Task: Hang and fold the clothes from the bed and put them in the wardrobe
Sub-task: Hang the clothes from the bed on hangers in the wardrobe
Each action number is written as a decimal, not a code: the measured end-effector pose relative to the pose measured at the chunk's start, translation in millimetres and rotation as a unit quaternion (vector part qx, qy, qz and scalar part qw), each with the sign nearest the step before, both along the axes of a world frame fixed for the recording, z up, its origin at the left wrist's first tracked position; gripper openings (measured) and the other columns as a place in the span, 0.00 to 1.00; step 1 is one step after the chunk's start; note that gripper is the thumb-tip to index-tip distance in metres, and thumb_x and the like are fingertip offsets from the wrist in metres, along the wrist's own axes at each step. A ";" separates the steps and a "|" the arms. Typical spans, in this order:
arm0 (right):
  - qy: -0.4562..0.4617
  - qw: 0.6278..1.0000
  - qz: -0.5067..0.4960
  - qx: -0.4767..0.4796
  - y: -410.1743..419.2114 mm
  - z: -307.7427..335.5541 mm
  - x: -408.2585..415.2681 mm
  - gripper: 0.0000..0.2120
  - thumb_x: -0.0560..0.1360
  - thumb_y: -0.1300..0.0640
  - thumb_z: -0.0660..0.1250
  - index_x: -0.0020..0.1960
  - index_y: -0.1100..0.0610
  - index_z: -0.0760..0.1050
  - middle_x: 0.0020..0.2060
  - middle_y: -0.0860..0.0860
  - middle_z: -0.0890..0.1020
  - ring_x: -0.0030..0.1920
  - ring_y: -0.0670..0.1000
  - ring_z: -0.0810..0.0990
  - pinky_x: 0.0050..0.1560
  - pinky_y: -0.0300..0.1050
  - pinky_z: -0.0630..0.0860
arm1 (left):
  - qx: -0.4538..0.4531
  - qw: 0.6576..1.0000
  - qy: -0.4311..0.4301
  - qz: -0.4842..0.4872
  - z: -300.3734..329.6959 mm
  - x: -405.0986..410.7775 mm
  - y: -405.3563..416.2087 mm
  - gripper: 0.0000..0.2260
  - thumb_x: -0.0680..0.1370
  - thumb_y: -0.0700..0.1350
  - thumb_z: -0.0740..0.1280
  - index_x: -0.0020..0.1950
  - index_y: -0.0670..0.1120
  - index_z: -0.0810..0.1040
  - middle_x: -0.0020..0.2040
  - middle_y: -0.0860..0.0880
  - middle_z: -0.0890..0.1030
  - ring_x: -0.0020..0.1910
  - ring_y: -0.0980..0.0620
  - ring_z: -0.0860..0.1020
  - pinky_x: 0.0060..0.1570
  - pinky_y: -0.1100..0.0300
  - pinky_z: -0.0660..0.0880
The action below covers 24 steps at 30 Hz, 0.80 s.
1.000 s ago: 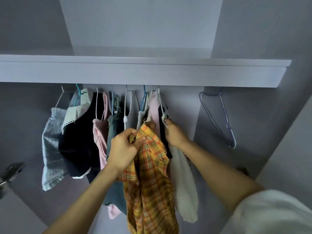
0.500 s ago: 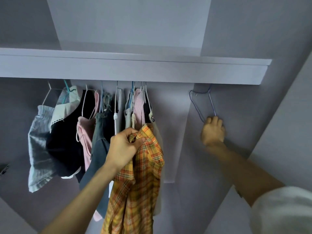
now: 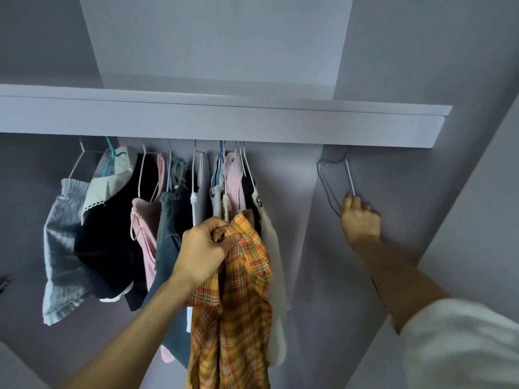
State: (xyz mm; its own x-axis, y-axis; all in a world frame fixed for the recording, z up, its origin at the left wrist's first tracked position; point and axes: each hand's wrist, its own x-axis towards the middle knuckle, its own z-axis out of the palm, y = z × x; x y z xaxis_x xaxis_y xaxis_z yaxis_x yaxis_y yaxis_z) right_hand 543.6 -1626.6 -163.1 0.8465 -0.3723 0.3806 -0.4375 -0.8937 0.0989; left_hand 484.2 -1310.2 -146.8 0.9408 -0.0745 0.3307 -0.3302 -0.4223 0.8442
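At centre frame the left hand (image 3: 206, 252) grips a soft, light orange plaid shirt (image 3: 238, 310) by its collar, the cloth hanging limp; at right, the right hand (image 3: 361, 221) seemingly grips a thin purple wire hanger (image 3: 334, 181), best held low.

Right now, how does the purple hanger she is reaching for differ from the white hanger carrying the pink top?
The purple hanger is bare; the white hanger carries a pink top. The purple hanger hangs alone on the right, while the white hanger sits packed among other clothes on the left. The right hand grips the purple hanger; no hand touches the white hanger. Both are thin and hang beneath the shelf.
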 end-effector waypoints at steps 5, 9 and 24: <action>-0.082 0.987 -0.001 0.137 22.4 18.3 -11.0 0.19 0.77 0.65 0.57 0.67 0.66 0.63 0.61 0.61 0.72 0.55 0.64 0.78 0.52 0.54 0.74 | 0.005 1.000 0.001 -0.003 2.0 -4.6 -3.6 0.07 0.73 0.47 0.72 0.48 0.48 0.78 0.36 0.38 0.82 0.31 0.35 0.76 0.32 0.44 0.76; -0.143 0.969 0.016 0.202 33.8 32.2 -14.4 0.18 0.77 0.64 0.59 0.67 0.65 0.65 0.62 0.63 0.71 0.56 0.67 0.76 0.54 0.57 0.72 | -0.002 1.000 0.005 -0.011 6.1 -9.8 -7.3 0.08 0.74 0.47 0.72 0.49 0.47 0.78 0.33 0.39 0.80 0.27 0.40 0.72 0.29 0.47 0.74; -0.307 0.782 0.108 0.532 137.8 -56.1 -157.6 0.04 0.77 0.68 0.58 0.47 0.61 0.68 0.31 0.50 0.70 0.30 0.49 0.69 0.36 0.44 0.68 | -0.074 0.994 0.069 -0.034 -5.1 -75.8 39.8 0.04 0.73 0.41 0.72 0.43 0.47 0.79 0.41 0.47 0.84 0.41 0.49 0.83 0.44 0.55 0.80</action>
